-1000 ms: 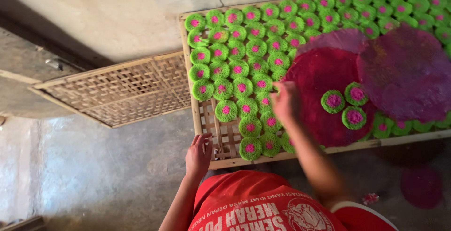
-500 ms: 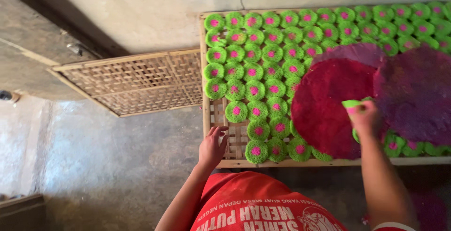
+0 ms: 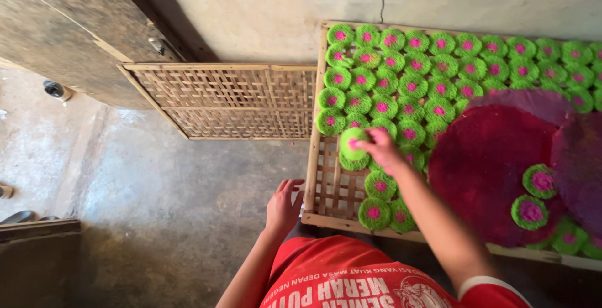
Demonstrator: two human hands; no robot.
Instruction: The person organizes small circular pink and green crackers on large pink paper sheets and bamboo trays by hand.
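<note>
Setting the green disc [image 3: 352, 143] down well likely means lowering it flat into the bare gap of the bamboo tray [image 3: 313, 157] just below the right hand [image 3: 382, 151], snug against neighbouring discs without overlapping them. The right hand pinches this disc with fingers partly closed. The left hand [image 3: 283, 206] is loosely open, fingertips touching the tray's near corner, holding nothing.
</note>
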